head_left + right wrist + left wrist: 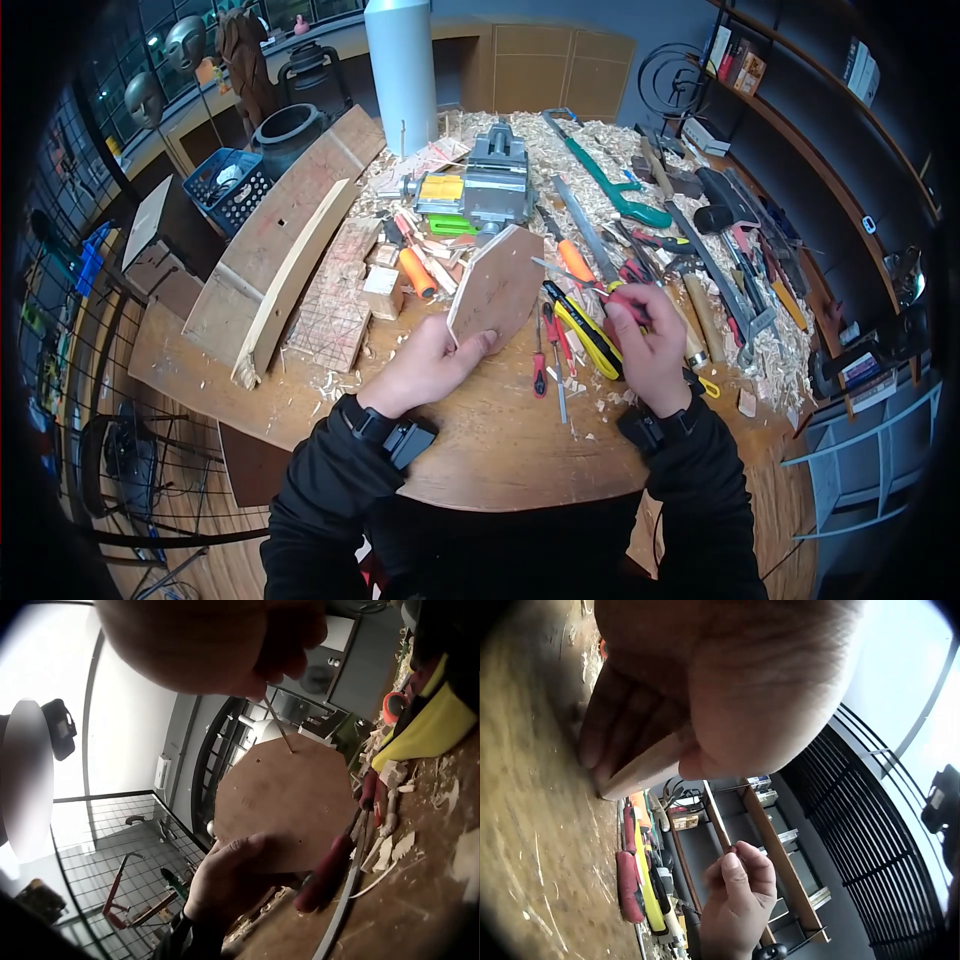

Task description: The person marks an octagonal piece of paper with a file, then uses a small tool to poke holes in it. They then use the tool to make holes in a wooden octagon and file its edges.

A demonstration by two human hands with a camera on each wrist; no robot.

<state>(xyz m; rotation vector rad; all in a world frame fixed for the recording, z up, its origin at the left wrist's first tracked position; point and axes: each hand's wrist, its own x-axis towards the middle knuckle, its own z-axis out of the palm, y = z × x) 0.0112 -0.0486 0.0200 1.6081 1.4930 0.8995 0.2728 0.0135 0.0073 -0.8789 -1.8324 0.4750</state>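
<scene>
My left hand grips the lower edge of a flat many-sided wooden board, its thumb on the face. In the right wrist view the board is upright, with several small holes near its edges. My right hand pinches a slim metal tool like a thin rod; its handle is hidden in the fingers. The tool's tip overlaps the board near its upper edge in the right wrist view. In the left wrist view the right hand faces the board edge.
A yellow-and-black utility knife and red-handled screwdriver lie between the hands. Behind stands a grey vise among wood shavings. A green hacksaw and several tools lie to the right. Left are a long wooden strip and a scribed board.
</scene>
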